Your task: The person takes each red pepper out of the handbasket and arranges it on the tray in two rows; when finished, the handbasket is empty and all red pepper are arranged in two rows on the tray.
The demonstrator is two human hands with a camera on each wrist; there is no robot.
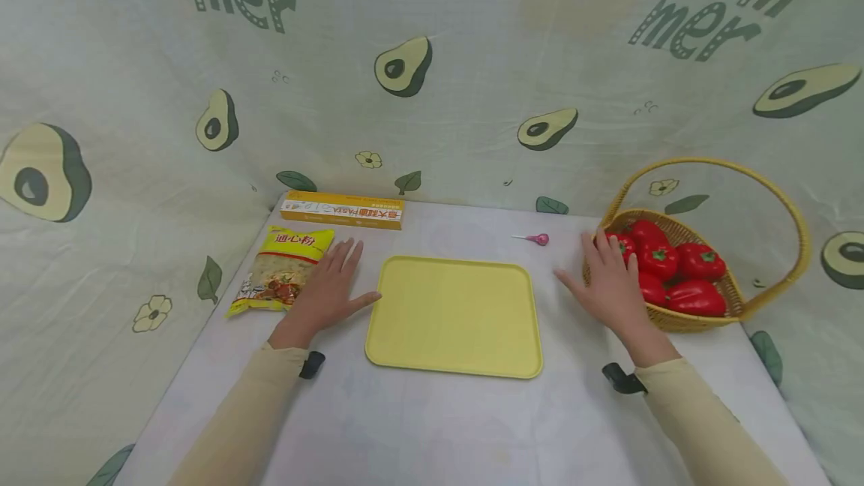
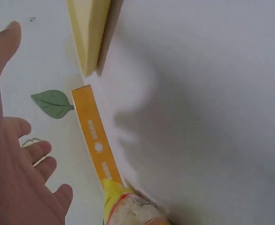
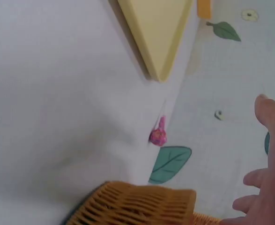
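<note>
- Tray, pale yellow, lies flat at the middle of the frame, between both hands; placed there, I judge, so either arm reaches it equally.
- Left hand, left of centre: fingers spread, gripping nothing. Thumb points at the tray's left edge; fingers overlap the right side of a pasta bag. Contact with either: cannot tell. Shadow in the left wrist view suggests a raised palm.
- Right hand, right of centre: fingers extended, also holding nothing, fingertips over the left side of a basket. Whether they touch it, I cannot tell.
- Basket stands at the right of the frame, red peppers heaped inside; its walls probably keep such rounded things from rolling.
- Bag lies left of the frame's middle; pasta box lies just behind it, toward the backdrop. Both sit aside, perhaps to leave the tray unobstructed.
- Small pink object, thin pale stem pointing left, lies beyond the tray's upper right corner. Kind: unsure.
- Materials: tray smooth, rounded corners, low rim, likely plastic. Basket tan, coarsely woven, tall arched handle. Peppers glossy, lobed. Bag crinkled, shiny film. Box long, orange, straight-edged, probably card. Backdrop soft wrinkled cloth, avocado print.
</note>
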